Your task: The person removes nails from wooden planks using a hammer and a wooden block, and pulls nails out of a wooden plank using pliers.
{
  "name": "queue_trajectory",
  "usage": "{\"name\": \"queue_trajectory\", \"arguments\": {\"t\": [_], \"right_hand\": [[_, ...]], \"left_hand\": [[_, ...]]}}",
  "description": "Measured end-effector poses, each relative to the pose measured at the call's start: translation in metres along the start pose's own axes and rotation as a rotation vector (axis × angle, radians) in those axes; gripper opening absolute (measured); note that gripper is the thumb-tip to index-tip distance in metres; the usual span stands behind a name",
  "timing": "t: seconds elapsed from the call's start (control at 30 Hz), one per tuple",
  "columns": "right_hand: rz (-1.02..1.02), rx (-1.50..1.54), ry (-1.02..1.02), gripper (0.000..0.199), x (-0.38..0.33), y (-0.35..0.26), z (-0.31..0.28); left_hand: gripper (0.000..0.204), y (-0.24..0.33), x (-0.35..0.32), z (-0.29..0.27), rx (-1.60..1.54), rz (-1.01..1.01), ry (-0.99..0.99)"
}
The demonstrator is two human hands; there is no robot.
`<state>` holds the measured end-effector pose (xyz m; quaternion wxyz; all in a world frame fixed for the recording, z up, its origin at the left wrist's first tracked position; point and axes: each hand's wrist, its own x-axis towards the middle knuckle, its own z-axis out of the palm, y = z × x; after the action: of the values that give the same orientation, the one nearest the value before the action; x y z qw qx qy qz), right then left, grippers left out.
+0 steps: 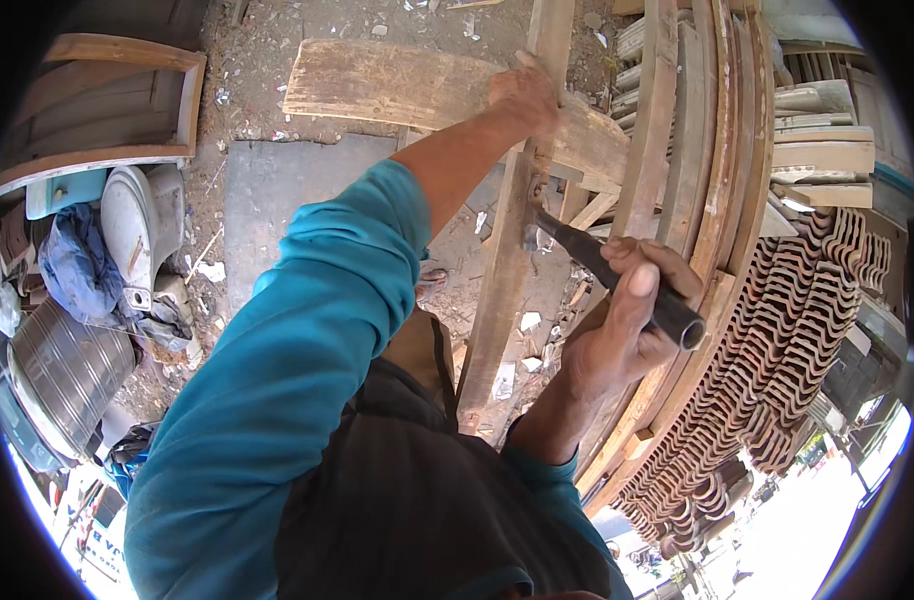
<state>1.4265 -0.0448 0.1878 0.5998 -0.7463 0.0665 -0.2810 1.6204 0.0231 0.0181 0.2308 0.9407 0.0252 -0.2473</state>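
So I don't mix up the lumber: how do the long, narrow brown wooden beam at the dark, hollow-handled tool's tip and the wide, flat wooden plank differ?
The wooden beam is narrower than the wide plank. The beam runs lengthwise up the view; the plank lies crosswise. The hollow-handled tool in the right hand has its tip at the beam; it is away from the plank. Both are bare, worn wood.

Head-worn fisheye, pitched steeply downward.
From above the wearer's dark shirt front, it looks past the close left sleeve toward the ground, the right hand nearer the lens than the left hand; straight edges bend rimward.
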Motion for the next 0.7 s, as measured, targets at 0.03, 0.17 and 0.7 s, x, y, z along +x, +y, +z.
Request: {"name": "queue_trajectory", "arguments": {"t": [0.03, 0.17, 0.7], "right_hand": [[-0.003, 0.004, 0.005, 0.026, 0.005, 0.007, 0.003], [0.008, 0.162, 0.106, 0.027, 0.012, 0.026, 0.014], [-0.379, 0.229, -0.394, 0.019, 0.024, 0.048, -0.004]], "left_hand": [[0.111, 0.002, 0.0, 0.0, -0.007, 0.005, 0.003], [0.111, -0.012, 0.021, 0.014, 0.048, 0.04, 0.049], [0.114, -0.004, 0.01, 0.007, 0.052, -0.011, 0.002]]}}
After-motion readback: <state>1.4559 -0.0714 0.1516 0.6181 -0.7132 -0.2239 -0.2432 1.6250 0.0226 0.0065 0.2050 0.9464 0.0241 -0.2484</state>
